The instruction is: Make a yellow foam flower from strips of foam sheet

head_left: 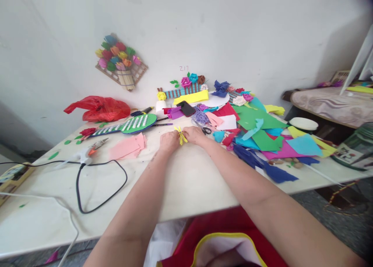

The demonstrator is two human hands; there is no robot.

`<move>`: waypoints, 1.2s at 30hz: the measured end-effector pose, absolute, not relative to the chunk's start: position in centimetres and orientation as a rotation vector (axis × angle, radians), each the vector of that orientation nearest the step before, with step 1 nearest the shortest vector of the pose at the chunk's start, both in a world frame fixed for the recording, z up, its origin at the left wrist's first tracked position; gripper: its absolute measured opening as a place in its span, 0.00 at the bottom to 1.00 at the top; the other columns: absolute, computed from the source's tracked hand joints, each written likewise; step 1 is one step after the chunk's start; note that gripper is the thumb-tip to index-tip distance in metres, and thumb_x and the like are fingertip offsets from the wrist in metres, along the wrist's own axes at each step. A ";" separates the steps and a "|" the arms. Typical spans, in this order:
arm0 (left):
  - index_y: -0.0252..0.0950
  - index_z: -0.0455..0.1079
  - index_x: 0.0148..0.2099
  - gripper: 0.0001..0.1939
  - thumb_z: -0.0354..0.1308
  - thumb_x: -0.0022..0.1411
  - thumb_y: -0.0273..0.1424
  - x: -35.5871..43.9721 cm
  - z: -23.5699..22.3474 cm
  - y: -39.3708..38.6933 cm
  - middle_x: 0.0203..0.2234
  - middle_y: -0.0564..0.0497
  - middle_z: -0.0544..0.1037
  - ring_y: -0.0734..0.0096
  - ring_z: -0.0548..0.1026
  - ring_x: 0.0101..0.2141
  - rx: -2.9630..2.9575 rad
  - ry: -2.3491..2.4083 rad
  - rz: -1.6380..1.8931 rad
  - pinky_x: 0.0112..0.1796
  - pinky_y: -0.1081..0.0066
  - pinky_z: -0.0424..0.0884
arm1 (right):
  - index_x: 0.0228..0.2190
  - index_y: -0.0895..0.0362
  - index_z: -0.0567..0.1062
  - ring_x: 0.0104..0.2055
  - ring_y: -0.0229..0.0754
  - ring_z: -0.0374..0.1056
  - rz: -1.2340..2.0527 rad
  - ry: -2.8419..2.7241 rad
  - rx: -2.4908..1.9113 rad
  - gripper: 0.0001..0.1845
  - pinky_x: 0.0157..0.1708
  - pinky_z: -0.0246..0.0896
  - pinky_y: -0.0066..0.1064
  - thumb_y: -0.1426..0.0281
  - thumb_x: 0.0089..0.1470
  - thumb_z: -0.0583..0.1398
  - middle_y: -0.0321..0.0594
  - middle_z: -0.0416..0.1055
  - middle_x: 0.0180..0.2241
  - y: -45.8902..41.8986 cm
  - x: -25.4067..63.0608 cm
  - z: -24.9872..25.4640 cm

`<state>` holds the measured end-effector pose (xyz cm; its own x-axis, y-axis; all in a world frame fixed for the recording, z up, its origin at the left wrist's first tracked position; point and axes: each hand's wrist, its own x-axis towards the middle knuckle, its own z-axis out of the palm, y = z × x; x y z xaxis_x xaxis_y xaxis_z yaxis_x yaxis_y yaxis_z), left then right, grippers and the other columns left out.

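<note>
A small yellow paper flower (182,136) with narrow, spread petals stands between my two hands above the middle of the table. My left hand (169,140) is closed, its fingertips at the flower's left side. From the right, my right hand (194,134) pinches at the flower's centre with curled fingers. Just right of that hand lie black-handled scissors (206,130), partly covered by paper scraps. Pink paper sheets (128,146) rest on the table left of my left hand.
A hot glue gun (87,155) with a looping black cord lies left. A green paddle-shaped craft (139,123), a red plastic bag (105,108) and a phone (186,108) are farther back. Coloured paper (256,117) is piled right, near a large glass jar (357,150).
</note>
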<state>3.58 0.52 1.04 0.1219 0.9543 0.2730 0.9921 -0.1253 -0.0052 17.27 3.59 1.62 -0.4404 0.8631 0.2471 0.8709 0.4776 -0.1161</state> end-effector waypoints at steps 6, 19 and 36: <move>0.38 0.68 0.45 0.17 0.42 0.60 0.34 3.4 1.0 0.5 0.38 0.44 0.76 0.61 0.73 0.40 -2.221 -1.952 -0.337 0.37 0.68 0.65 | 0.41 0.52 0.72 0.41 0.44 0.68 -0.033 -2.530 -1.404 0.18 0.34 0.56 0.29 0.63 0.54 0.48 0.42 0.73 0.39 3.6 17.8 2.0; 0.36 0.67 0.46 0.17 0.42 0.60 0.34 3.7 1.4 0.3 0.38 0.42 0.76 0.61 0.73 0.40 -2.232 -1.963 -0.278 0.38 0.67 0.65 | 0.39 0.56 0.73 0.41 0.45 0.68 -0.171 -2.525 -1.421 0.18 0.36 0.56 0.30 0.65 0.53 0.48 0.46 0.74 0.37 3.1 17.4 2.0; 0.37 0.69 0.42 0.17 0.41 0.60 0.34 3.7 1.4 0.3 0.34 0.42 0.76 0.59 0.73 0.38 -2.151 -1.993 -0.357 0.36 0.67 0.64 | 0.38 0.57 0.74 0.39 0.45 0.69 -0.162 -2.309 -1.535 0.18 0.35 0.56 0.30 0.66 0.53 0.48 0.47 0.74 0.35 2.5 16.1 1.5</move>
<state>3.69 0.31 1.41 0.0683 0.9515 0.3001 0.9965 -0.0796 0.0258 16.15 2.47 1.54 -0.3436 0.8678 0.3589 0.9095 0.4027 -0.1031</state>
